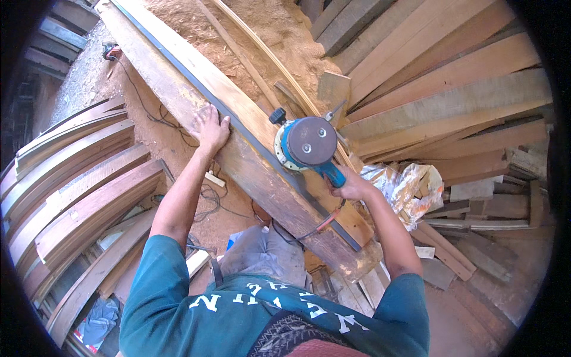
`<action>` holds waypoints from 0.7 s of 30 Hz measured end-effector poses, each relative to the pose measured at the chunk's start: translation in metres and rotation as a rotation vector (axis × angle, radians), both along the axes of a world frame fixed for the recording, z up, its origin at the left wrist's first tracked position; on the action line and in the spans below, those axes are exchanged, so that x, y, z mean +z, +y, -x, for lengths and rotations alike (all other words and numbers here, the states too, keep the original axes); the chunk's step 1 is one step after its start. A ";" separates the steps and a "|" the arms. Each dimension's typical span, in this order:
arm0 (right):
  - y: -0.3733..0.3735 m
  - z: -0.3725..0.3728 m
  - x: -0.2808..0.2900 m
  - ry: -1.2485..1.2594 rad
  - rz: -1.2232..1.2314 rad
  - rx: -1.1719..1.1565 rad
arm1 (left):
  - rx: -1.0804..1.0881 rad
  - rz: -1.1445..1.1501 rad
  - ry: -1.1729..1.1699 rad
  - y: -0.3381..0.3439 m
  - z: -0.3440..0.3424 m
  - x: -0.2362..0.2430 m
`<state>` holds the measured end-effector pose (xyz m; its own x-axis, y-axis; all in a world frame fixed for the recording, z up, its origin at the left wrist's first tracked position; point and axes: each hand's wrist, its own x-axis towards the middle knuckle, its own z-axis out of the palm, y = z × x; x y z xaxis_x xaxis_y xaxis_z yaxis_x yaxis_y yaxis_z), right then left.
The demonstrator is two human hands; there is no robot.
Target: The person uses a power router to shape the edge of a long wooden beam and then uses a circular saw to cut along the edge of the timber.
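Note:
My left hand [209, 128] rests on a long weathered board [250, 184], fingers apart, near a narrow dark strip [196, 86] running along it. Beside the strip lies lighter, freshly coloured wood [178, 53]. Slightly right of centre, my right hand [351, 185] grips the handle of a blue power tool [306, 143], apparently a router, with a round dark top, a metal collar and a black knob. The tool stands over the strip and pale wood; its underside is hidden. A cord with a reddish part [328, 221] hangs below the handle across the board.
Stacked planks [77, 190] line the left, and fanned boards [434, 83] fill the upper right. Sawdust [273, 30] covers the ground, with a power strip [215, 179], cords and a small red tool [110, 52]. A torn white bag [404, 190] lies by my right arm.

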<state>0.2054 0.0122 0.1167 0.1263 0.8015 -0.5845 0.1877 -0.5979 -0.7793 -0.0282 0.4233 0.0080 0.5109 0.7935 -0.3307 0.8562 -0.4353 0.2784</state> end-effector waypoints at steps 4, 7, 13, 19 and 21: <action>0.058 -0.003 -0.011 -0.004 -0.106 0.022 | 0.047 0.063 0.020 -0.013 -0.012 0.031; 0.113 -0.005 -0.012 0.091 -0.091 0.009 | 0.048 0.074 0.040 -0.014 -0.012 0.032; 0.208 -0.006 -0.009 0.118 -0.129 -0.001 | 0.015 0.123 0.068 -0.008 -0.010 0.036; 0.256 -0.013 -0.021 0.174 -0.109 0.039 | -0.090 0.179 -0.052 0.013 0.016 -0.006; 0.258 -0.014 -0.019 0.116 -0.135 0.011 | -0.115 0.334 -0.123 0.044 0.007 0.016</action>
